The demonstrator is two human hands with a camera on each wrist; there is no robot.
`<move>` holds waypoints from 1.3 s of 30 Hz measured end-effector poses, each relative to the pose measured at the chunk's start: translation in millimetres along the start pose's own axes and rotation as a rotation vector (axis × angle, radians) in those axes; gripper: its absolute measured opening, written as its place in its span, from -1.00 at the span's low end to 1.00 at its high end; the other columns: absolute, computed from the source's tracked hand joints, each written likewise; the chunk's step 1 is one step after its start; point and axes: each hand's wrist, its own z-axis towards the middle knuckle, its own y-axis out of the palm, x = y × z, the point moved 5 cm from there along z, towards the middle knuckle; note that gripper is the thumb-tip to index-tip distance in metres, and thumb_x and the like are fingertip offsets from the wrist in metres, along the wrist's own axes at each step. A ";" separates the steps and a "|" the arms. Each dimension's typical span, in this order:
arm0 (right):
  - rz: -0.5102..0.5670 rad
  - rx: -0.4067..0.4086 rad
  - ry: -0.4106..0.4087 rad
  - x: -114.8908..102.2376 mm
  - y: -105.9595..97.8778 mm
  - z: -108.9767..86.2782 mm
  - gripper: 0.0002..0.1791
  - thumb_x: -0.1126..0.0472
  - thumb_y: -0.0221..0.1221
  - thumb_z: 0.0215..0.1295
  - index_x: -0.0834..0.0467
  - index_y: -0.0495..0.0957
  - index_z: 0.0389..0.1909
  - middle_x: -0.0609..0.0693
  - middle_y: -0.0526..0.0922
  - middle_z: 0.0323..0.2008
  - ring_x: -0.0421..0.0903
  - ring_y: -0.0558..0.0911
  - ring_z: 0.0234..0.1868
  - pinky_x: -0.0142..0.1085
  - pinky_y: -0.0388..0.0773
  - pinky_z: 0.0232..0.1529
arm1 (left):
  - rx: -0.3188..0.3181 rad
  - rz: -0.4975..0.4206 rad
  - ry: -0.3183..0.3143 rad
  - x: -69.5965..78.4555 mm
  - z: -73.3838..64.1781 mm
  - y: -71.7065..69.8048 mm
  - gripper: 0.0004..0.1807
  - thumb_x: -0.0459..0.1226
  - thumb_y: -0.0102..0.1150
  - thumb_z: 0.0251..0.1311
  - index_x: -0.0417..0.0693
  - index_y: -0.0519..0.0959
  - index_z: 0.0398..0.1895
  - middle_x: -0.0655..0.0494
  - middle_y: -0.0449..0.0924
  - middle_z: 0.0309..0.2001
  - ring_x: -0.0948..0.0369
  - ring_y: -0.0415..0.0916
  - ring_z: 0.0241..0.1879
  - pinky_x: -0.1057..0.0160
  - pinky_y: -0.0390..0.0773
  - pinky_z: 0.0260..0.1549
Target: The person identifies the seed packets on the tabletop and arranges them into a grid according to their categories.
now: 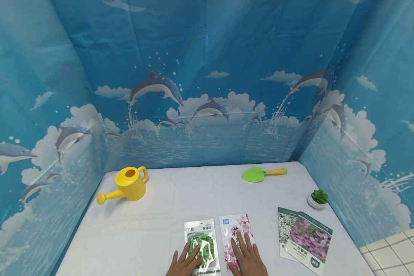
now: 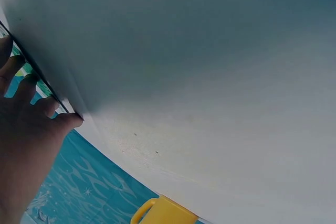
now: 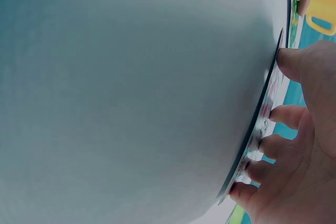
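The left hand (image 1: 185, 262) hides part of the green-leaf packet (image 1: 207, 241), the right hand (image 1: 247, 257) part of the pink-flower packet (image 1: 229, 230); the head view's bottom edge crops both. A purple-flower packet (image 1: 310, 239) covers part of a white-flower packet (image 1: 285, 226). The left wrist view crops the watering can (image 2: 168, 213).

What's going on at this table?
A person has both hands on seed-style packets, side by side: the left hand rests on the green-leaf packet, the right hand on the pink-flower packet, fingers spread. Off to the right, a purple-flower packet overlaps a white-flower packet, near a small potted plant. The yellow watering can stands at the back left, the green trowel lies at the back right; neither hand touches them.
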 end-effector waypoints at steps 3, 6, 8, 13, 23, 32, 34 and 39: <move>-0.009 -0.003 0.009 -0.3 0.6 -1.0 -0.24 -0.35 0.28 0.37 0.15 0.63 0.33 -0.15 -0.03 0.75 -0.31 -0.50 0.68 0.21 0.66 0.13 | -0.017 0.013 -0.019 1.1 -0.1 0.0 -0.25 0.32 0.10 0.47 0.02 0.58 0.46 0.22 0.24 0.67 0.11 -0.05 0.71 -0.67 0.34 0.19; -0.018 -0.001 0.011 -0.8 0.9 -2.3 -0.24 -0.35 0.29 0.35 0.15 0.64 0.31 -0.17 -0.09 0.75 -0.30 -0.48 0.69 0.20 0.66 0.13 | -0.034 0.016 -0.030 2.6 -0.3 -0.3 -0.24 0.33 0.10 0.46 0.03 0.58 0.46 0.23 0.24 0.68 -0.05 0.10 0.67 -0.66 0.34 0.21; -0.030 -0.004 0.009 -1.3 1.4 -3.3 -0.24 -0.35 0.28 0.37 0.15 0.64 0.32 -0.19 -0.18 0.76 -0.29 -0.48 0.70 0.19 0.66 0.12 | -0.042 0.017 -0.035 3.3 -0.6 -0.4 -0.24 0.33 0.10 0.46 0.03 0.58 0.46 0.24 0.23 0.68 -0.05 0.11 0.66 -0.66 0.34 0.21; -0.042 0.001 -0.002 -1.7 3.1 -6.2 -0.24 -0.37 0.19 0.46 0.12 0.58 0.39 -0.23 -0.35 0.75 -0.26 -0.47 0.71 0.19 0.67 0.10 | -0.041 0.017 -0.031 4.3 -1.5 -0.3 -0.26 0.32 0.10 0.48 0.04 0.58 0.46 0.26 0.22 0.68 0.02 0.08 0.67 -0.65 0.36 0.19; -0.007 0.028 0.022 0.0 7.6 -9.6 -0.25 -0.40 0.14 0.49 0.14 0.64 0.33 -0.20 -0.12 0.76 -0.29 -0.45 0.71 0.23 0.66 0.07 | 0.029 0.031 -0.001 8.7 -0.9 -1.2 -0.25 0.34 0.09 0.47 0.01 0.60 0.42 0.20 0.27 0.65 0.51 -0.50 0.61 -0.66 0.37 0.17; -0.043 0.043 0.034 -4.4 4.1 -8.3 -0.25 -0.40 0.12 0.50 0.14 0.67 0.30 -0.12 -0.04 0.76 -0.28 -0.44 0.71 0.20 0.49 0.36 | 0.144 0.243 0.026 24.7 9.1 -8.3 -0.34 0.39 0.09 0.42 0.08 0.63 0.15 -0.11 0.44 0.55 -0.13 0.25 0.60 -0.52 0.51 0.15; -0.041 0.042 0.040 -5.4 2.6 -7.1 -0.25 -0.38 0.18 0.45 0.16 0.66 0.30 -0.04 0.06 0.74 -0.29 -0.44 0.70 0.12 0.10 0.65 | 0.134 0.280 0.035 28.6 13.8 -10.5 -0.38 0.35 0.10 0.44 0.07 0.60 0.17 -0.13 0.43 0.55 -0.21 0.36 0.51 -0.49 0.53 0.16; 0.034 -0.022 0.103 -3.7 -5.4 -1.6 -0.22 -0.28 0.36 0.30 0.19 0.63 0.34 0.24 0.53 0.47 -0.39 -0.52 0.64 0.17 -0.17 0.70 | 0.126 0.357 0.088 45.5 29.8 -18.6 -0.44 0.13 0.25 0.47 0.01 0.58 0.34 -0.13 0.40 0.57 -0.17 0.34 0.54 -0.42 0.57 0.18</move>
